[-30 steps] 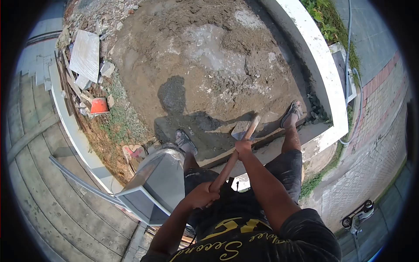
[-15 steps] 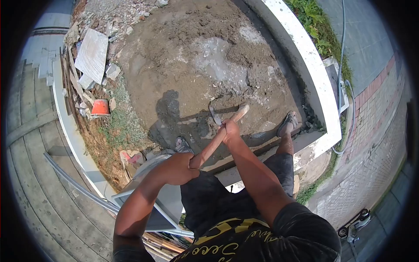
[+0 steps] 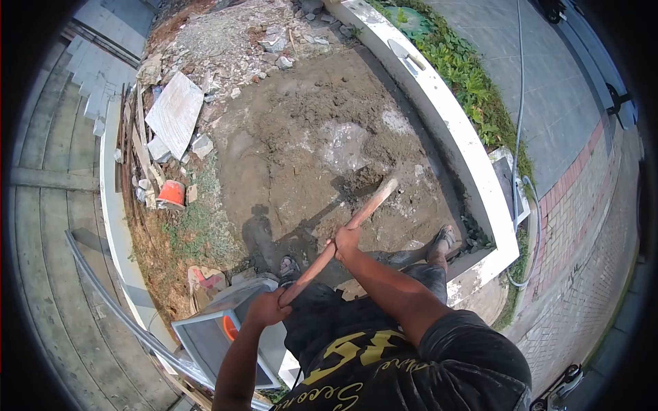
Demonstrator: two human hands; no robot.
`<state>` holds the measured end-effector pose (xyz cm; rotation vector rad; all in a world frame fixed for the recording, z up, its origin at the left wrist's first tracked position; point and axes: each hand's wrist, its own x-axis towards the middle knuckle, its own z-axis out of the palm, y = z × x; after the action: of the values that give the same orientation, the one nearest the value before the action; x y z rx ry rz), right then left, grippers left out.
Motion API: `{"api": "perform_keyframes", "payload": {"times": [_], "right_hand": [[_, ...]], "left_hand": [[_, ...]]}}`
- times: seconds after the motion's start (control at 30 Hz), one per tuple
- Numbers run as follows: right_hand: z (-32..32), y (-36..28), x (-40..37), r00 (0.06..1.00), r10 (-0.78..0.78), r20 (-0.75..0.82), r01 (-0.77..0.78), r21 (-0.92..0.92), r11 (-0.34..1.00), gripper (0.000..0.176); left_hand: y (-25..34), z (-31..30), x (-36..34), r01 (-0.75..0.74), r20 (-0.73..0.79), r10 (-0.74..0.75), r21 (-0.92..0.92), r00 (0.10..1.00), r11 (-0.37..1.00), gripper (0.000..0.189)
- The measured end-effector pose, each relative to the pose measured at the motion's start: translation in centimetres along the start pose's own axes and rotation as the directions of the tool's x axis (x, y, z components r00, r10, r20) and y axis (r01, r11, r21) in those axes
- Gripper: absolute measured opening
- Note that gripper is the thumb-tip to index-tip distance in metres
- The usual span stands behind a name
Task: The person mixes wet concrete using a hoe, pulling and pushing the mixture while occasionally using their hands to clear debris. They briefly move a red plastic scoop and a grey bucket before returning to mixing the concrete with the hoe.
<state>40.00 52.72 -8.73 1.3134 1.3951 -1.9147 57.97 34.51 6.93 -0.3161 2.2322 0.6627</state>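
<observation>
My left hand [image 3: 269,308] is wrapped round the rear end of a hoe's wooden handle, close to my hip. Further up the same hoe [image 3: 372,204], my right hand [image 3: 346,242] grips the shaft near its middle. The handle slants up and to the right, and its far end is over the wet grey-brown mortar [image 3: 274,154]. Beside that end, a dark lump of mortar hides most of the blade. My sandalled feet are at the near edge of the mortar, set wide apart.
A low white wall [image 3: 473,151] curves along the right, with a trowel [image 3: 409,56] on top. To the left are a broken slab [image 3: 175,114], an orange bucket [image 3: 172,194] and rubble. A grey-framed box [image 3: 223,335] stands near my left arm. Plants [image 3: 459,68] grow beyond the wall.
The hoe has moved forward and upward in the view, with both hands still on it. Its bare blade edge is now covered by mortar. My view has tilted further ahead.
</observation>
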Motion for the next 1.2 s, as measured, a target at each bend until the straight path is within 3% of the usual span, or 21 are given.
{"api": "perform_keyframes", "payload": {"times": [0.1, 0.23, 0.27, 0.37, 0.43, 0.5, 0.63, 0.8, 0.9, 1.0, 1.03, 1.1, 1.2], "right_hand": [[-0.6, 3.3, 1.2, 0.99, 0.123, 0.072, -0.127, 0.053, 0.99, 0.043], [1.6, 1.4, 0.5, 0.992, 0.1, 0.078, -0.11, 0.142, 0.984, 0.048], [1.6, -1.5, -2.6, 0.991, 0.117, 0.062, -0.126, 0.16, 0.979, 0.027], [0.1, -2.5, 0.3, 0.995, 0.095, 0.032, -0.1, 0.217, 0.971, 0.022], [-1.5, -5.0, -0.2, 1.0, -0.011, -0.019, 0.015, 0.198, 0.98, 0.018], [-2.8, -7.0, -0.8, 0.997, -0.04, -0.072, 0.047, 0.111, 0.993, 0.018], [-5.3, -5.4, 4.2, 0.986, -0.01, -0.165, 0.025, 0.087, 0.996, 0.019], [-5.2, -6.1, 2.9, 0.95, 0.073, -0.304, -0.086, -0.031, 0.996, 0.029], [-6.8, -8.3, 6.7, 0.969, 0.098, -0.226, -0.137, -0.165, 0.977, 0.027], [-8.4, -11.4, 11.5, 0.985, -0.01, -0.17, -0.043, -0.304, 0.952, 0.021], [-8.8, -13.8, 11.3, 0.989, -0.024, -0.143, -0.028, -0.347, 0.937, 0.02], [-11.1, -19.6, 10.4, 0.981, 0.134, 0.142, -0.083, -0.316, 0.945, 0.037], [-15.9, -32.2, 5.4, 0.961, 0.21, 0.179, -0.12, -0.414, 0.902, 0.062]], "left_hand": [[-5.2, 4.9, 1.5, 0.062, -0.089, -0.054, 0.094, 0.995, 0.994, 0.041], [-7.5, 4.6, 3.6, 0.061, -0.211, -0.043, 0.083, 0.976, 0.995, 0.038], [-7.3, 3.5, 4.1, 0.037, -0.22, -0.018, 0.081, 0.975, 0.996, 0.037], [-3.5, 0.9, 3.7, -0.01, -0.173, 0.04, 0.172, 0.984, 0.985, 0.036], [-0.5, -0.2, 2.3, -0.192, -0.19, 0.214, 0.13, 0.958, 0.973, 0.035], [3.2, -1.7, 0.7, -0.303, -0.113, 0.316, 0.123, 0.942, 0.945, 0.033], [5.5, -3.2, 0.9, -0.293, -0.02, 0.293, 0.015, 0.956, 0.956, 0.035], [6.0, -3.0, 3.0, -0.303, 0.092, 0.312, -0.098, 0.946, 0.948, 0.038], [9.5, -1.6, 5.0, -0.258, 0.09, 0.278, -0.188, 0.956, 0.948, 0.042], [17.2, -0.4, 6.4, -0.03, 0.13, 0.095, -0.43, 0.987, 0.902, 0.042], [21.2, -0.7, 7.1, 0.001, 0.116, 0.053, -0.424, 0.992, 0.906, 0.039], [28.3, -1.8, 7.7, 0.08, 0.077, -0.054, -0.41, 0.996, 0.909, 0.034], [35.5, -1.1, 10.1, 0.375, 0.251, -0.281, -0.685, 0.926, 0.625, 0.021]]}}
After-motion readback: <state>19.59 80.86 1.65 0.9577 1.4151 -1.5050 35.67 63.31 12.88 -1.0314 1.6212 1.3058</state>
